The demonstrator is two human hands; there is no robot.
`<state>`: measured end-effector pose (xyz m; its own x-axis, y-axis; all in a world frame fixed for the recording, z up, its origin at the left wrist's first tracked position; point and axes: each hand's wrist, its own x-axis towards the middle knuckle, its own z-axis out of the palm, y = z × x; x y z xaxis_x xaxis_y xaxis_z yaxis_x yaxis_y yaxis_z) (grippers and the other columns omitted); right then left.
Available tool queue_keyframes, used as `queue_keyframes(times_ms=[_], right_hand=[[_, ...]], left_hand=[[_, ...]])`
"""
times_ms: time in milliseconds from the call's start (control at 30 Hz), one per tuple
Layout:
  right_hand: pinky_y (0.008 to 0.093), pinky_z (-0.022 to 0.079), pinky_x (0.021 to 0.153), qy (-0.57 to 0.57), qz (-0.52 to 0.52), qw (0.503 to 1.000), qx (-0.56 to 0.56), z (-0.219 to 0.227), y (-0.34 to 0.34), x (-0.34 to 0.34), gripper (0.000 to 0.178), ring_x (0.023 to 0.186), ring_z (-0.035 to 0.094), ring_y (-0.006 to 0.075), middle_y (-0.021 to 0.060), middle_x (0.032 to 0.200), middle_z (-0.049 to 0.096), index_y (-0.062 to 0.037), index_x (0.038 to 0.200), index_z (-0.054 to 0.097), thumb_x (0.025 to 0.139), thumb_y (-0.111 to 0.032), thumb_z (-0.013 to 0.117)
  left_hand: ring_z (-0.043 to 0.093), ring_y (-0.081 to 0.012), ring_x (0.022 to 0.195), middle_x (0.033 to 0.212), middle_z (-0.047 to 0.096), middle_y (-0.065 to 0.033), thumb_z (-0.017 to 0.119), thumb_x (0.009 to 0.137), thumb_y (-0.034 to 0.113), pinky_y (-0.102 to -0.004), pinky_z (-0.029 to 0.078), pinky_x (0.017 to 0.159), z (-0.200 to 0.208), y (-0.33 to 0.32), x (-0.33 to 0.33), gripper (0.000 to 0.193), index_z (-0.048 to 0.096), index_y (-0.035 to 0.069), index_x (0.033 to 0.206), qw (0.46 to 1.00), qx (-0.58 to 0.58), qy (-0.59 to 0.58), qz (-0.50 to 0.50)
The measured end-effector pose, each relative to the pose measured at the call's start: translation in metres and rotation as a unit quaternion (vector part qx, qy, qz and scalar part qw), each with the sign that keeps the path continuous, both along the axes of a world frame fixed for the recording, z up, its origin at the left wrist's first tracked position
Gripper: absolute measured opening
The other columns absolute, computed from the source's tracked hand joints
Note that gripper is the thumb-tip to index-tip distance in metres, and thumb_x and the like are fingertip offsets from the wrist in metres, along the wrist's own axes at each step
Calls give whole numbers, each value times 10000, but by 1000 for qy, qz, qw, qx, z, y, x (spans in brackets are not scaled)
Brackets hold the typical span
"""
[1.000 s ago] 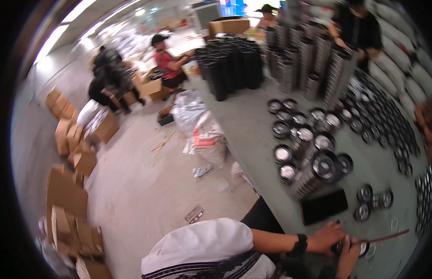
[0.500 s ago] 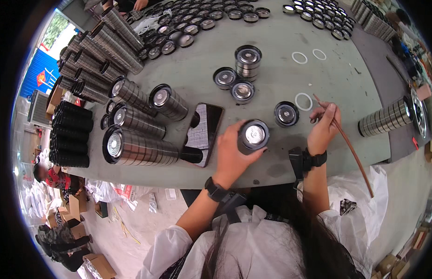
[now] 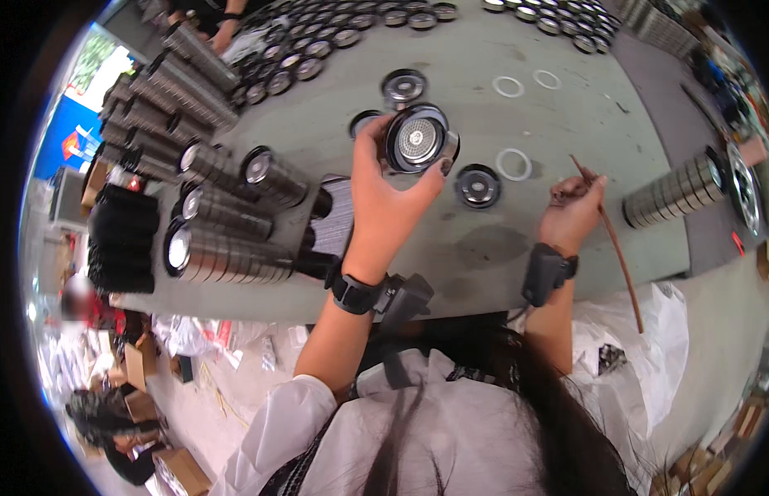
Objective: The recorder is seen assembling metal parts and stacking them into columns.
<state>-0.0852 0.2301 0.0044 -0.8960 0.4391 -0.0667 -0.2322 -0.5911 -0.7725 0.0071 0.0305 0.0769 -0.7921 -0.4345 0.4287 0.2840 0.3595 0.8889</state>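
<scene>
Left fingers [image 3: 369, 139] grip round black-rimmed metal piece [image 3: 417, 139]; right fingers [image 3: 596, 193] hold thin brown rod [image 3: 621, 263].

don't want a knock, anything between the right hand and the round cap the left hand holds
Nothing visible blocks the right hand from the held cap; a white ring and loose cap lie on the table between.

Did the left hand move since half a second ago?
Yes. Judged against the nearest white ring lying on the table, the left hand has moved forward, away from the person's body.
</scene>
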Motion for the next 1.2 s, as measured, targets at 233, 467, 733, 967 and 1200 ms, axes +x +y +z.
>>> queue_keyframes(times_ms=[233,467,733,967,1200], right_hand=[[269,304,558,5,141,985,-100,-2,6,3,275,569,354,114,2,606,384,-54,917,506,983,-309,427],[280,280,559,-21,178,978,-105,3,-3,5,264,571,319,116,8,603,360,-44,926,501,977,-295,438],[276,282,553,-28,196,977,-84,3,-8,4,261,571,325,107,2,604,366,-39,928,507,970,-290,450],[270,277,545,-16,219,972,-89,-1,-4,3,259,564,328,101,-1,601,368,-41,917,513,965,-290,459],[271,275,553,-27,216,973,-80,1,-5,4,253,568,329,100,-3,602,378,-46,915,516,963,-287,457]], left_hand=[[511,-213,1113,1216,494,-162,669,736,97,-319,407,956,2,-38,57,637,382,-46,1286,996,30,-2,80],[481,-324,1108,1180,457,-211,700,740,160,-381,378,971,5,-73,47,683,373,-69,1294,930,-185,-32,318],[407,-415,1175,1248,400,-283,713,744,210,-432,325,1019,-16,-117,21,757,315,-134,1287,868,-259,-59,419],[439,-391,1179,1265,422,-294,705,760,233,-406,341,1013,-25,-129,21,732,340,-112,1293,862,-231,-84,443],[400,-385,1206,1270,413,-280,698,753,195,-418,312,1026,-27,-131,22,708,343,-95,1292,903,-122,-39,411]])
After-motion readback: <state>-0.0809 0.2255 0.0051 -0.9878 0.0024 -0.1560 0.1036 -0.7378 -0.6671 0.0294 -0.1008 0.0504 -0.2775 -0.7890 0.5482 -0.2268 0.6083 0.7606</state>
